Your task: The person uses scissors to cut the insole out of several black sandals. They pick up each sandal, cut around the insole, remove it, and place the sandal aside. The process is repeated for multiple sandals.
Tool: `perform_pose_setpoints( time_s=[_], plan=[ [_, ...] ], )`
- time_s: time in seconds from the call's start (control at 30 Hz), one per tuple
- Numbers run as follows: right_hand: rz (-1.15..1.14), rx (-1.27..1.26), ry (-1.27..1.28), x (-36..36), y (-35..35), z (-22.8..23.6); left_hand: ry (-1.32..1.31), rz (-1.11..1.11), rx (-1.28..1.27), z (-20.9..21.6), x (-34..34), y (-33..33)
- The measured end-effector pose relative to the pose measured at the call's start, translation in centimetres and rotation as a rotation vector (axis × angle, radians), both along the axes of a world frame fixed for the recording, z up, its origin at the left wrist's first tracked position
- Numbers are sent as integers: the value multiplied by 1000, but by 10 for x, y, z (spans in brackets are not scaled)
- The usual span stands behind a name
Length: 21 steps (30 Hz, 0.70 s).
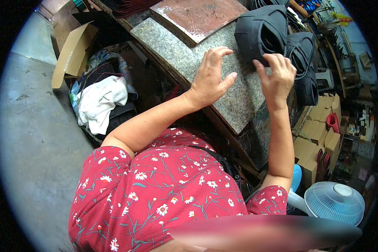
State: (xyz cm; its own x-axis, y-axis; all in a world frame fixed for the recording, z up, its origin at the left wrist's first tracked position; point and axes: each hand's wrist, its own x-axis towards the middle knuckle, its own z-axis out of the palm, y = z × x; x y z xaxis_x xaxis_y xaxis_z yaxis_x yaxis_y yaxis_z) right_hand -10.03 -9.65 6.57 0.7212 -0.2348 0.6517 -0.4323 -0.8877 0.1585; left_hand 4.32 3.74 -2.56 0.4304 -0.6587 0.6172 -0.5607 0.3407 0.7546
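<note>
My left hand [212,77] hovers over the grey speckled stone slab [239,105], its thumb and curved fingers apart with nothing between them. Farther right, my right hand [277,82] is raised with bent, parted fingers, and nothing shows in its grasp. Its fingertips overlap the lower edge of a black, hollow, stitched fabric piece [254,31] shaped like a shoe upper; whether they touch it I cannot tell. More black fabric pieces [308,86] of similar make sit just right of that hand.
A reddish worn board [197,17] lies on the slab's far part. Left of the bench stand an open cardboard box [75,52] and a heap with a white cloth [103,101]. Cardboard boxes [308,155] and a blue fan [334,203] are at the right. Another person's arm [299,7] shows at the top.
</note>
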Motion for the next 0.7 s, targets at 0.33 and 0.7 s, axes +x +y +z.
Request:
perform_pose_setpoints(
  time_s=[0.33, 0.7],
  plan=[
    [160, 291, 277, -74, 132, 1, 595, -117, -228, -6, 8, 5],
    [-403, 358, 48, -178, 73, -19, -435, -337, -35, 12, 12, 49]
  ],
)
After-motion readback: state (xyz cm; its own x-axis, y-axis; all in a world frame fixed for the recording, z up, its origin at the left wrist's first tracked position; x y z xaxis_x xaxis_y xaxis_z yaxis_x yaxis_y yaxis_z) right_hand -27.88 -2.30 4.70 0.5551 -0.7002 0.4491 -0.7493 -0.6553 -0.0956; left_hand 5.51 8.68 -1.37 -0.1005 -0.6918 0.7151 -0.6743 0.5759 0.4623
